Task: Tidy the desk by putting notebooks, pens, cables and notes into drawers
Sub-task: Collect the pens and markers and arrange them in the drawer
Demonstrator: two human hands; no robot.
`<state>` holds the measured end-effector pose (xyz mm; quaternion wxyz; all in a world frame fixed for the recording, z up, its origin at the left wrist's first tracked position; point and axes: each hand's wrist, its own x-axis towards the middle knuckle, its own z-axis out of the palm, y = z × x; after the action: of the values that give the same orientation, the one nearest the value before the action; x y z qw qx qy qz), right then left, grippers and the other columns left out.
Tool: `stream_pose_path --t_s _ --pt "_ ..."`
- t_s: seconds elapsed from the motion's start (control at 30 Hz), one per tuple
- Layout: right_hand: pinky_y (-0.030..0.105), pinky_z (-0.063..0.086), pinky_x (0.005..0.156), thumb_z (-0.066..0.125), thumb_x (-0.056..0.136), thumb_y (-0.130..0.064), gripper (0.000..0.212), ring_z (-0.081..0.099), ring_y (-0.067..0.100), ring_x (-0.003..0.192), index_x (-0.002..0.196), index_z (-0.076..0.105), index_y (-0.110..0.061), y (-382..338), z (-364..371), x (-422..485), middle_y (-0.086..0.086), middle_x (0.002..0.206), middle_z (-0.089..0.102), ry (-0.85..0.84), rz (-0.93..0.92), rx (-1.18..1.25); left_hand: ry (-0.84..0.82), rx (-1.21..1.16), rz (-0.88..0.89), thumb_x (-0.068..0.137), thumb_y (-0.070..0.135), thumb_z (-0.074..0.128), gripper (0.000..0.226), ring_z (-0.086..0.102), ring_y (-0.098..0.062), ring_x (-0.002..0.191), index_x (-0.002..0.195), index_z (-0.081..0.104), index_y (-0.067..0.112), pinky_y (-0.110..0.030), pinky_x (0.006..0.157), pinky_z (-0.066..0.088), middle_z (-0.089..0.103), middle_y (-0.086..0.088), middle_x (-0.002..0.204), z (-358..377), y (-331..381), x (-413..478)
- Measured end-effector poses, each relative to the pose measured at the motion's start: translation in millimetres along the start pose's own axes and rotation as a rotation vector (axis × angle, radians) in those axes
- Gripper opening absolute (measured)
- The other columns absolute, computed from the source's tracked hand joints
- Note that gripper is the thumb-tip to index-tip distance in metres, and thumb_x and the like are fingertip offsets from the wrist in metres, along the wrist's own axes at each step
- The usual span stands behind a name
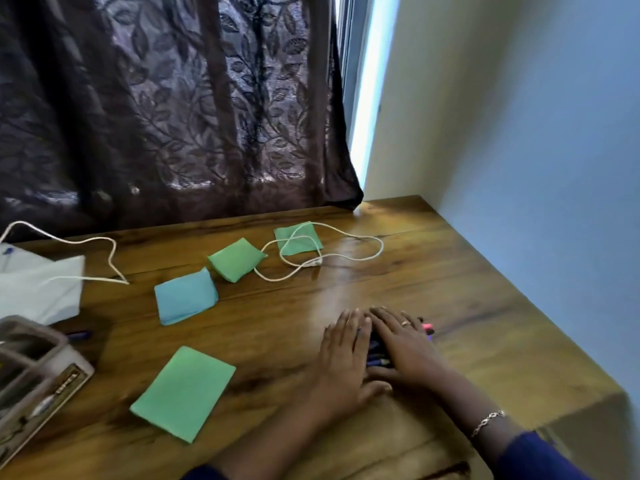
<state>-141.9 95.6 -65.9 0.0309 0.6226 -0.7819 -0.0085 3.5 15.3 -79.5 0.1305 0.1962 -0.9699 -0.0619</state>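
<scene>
A glossy wooden desk (433, 271) stands by a dark leaf-patterned curtain (173, 98); the left hand (341, 358) and right hand (403, 344) lie flat, fingers spread, corralling loose dark-blue and pink pens (377, 358) between them, apparently to bunch them for one lift, nothing gripped yet

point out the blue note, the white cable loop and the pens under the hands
blue note (185, 295): head view, middle of its top face
white cable loop (380, 247): head view, far right bend
pens (428, 328): head view, pink tips past the right hand's fingers
</scene>
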Motion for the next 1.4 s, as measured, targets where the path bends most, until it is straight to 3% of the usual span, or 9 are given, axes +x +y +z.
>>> stream_pose_path --t_s 0.07,0.13,0.33,0.47,0.67,0.83,1.03,1.27,1.4 --pt "0.035 0.029 0.101 0.031 0.068 -0.079 0.094 0.051 0.020 0.121 0.132 0.042 -0.012 0.4 6.3 -7.7 0.004 0.132 0.056 -0.005 0.009 -0.007 -0.042 0.021 -0.012 0.071 0.072 0.026 0.103 0.034 -0.027 0.126 0.148 0.009 0.005 -0.039 0.113 0.009 0.040 -0.013 0.136 5.4 3.4 -2.3" --pt "0.037 0.017 0.106 0.025 0.076 -0.079 0.093 0.034 0.019 0.131 0.138 0.035 -0.010 -0.5 7.8 -11.5 0.007 0.141 0.046 -0.020 0.018 0.009 -0.099 0.040 -0.023 0.072 0.073 0.026 0.096 0.034 -0.026 0.125 0.139 0.031 0.004 -0.037 0.113 -0.002 0.052 -0.013 0.133 4.8 6.7 -4.3" --pt "0.036 0.007 0.108 0.007 0.084 -0.073 0.086 0.033 0.018 0.131 0.137 0.036 -0.012 -2.6 10.1 -21.2 0.006 0.139 0.049 -0.031 0.046 0.038 -0.134 0.022 -0.068 0.086 0.069 0.002 0.088 0.040 -0.030 0.129 0.131 0.041 0.004 -0.045 0.106 0.011 0.055 -0.014 0.133 14.6 9.0 -8.8" --pt "0.037 0.022 0.102 0.004 0.084 -0.073 0.085 0.051 0.019 0.125 0.135 0.038 -0.014 -1.6 13.1 -21.3 0.004 0.136 0.052 -0.025 0.061 0.056 -0.157 0.034 -0.074 0.086 0.070 0.001 0.095 0.052 -0.030 0.122 0.125 0.056 0.004 -0.046 0.104 0.011 0.057 -0.015 0.130 10.2 9.1 -6.9" --pt "0.037 0.015 0.107 0.014 0.089 -0.067 0.078 0.037 0.018 0.132 0.135 0.041 -0.010 4.8 16.5 -23.7 0.003 0.141 0.043 0.226 -0.077 0.106 -0.155 -0.011 -0.124 0.084 0.074 0.001 0.092 0.049 -0.026 0.126 0.133 0.039 0.006 -0.043 0.106 0.009 0.053 -0.012 0.135 2.7 11.7 -10.5" --pt "0.027 0.036 0.086 0.028 0.097 -0.048 0.044 0.050 0.015 0.101 0.111 0.054 -0.016 6.9 7.4 -42.2 0.009 0.108 0.064 0.585 -0.042 0.394 0.075 -0.016 -0.102 0.087 0.071 0.009 0.084 0.048 -0.024 0.126 0.133 0.039 0.007 -0.041 0.109 0.020 0.054 -0.011 0.133 4.0 15.2 -18.9" --pt "0.017 0.034 0.060 0.046 0.087 -0.028 0.023 0.044 0.004 0.065 0.072 0.056 -0.014 -2.1 7.8 -84.0 -0.003 0.067 0.053 0.697 0.139 0.621 0.444 -0.342 0.075 0.092 0.038 0.045 0.030 0.051 -0.013 0.098 0.114 0.049 0.018 -0.026 0.089 0.039 0.062 -0.002 0.103 -19.1 46.7 -42.7" --pt "0.015 0.033 0.053 0.046 0.086 -0.044 0.025 0.044 0.002 0.056 0.067 0.049 -0.028 -28.7 30.7 -145.9 -0.010 0.061 0.050 0.695 0.376 0.882 0.292 -0.642 0.041 0.088 0.023 0.051 0.017 0.050 -0.003 0.093 0.105 0.052 0.022 -0.010 0.082 0.040 0.059 0.000 0.097 -13.1 81.0 -84.4" --pt "0.025 0.035 0.049 0.051 0.078 -0.057 0.045 0.040 0.009 0.050 0.058 0.050 -0.016 -44.8 42.5 -167.3 -0.004 0.052 0.043 0.723 0.725 1.379 0.121 -0.738 0.045 0.088 0.025 0.051 0.015 0.052 -0.001 0.087 0.096 0.061 0.018 0.000 0.078 0.033 0.063 0.000 0.092 -0.7 95.7 -114.6"
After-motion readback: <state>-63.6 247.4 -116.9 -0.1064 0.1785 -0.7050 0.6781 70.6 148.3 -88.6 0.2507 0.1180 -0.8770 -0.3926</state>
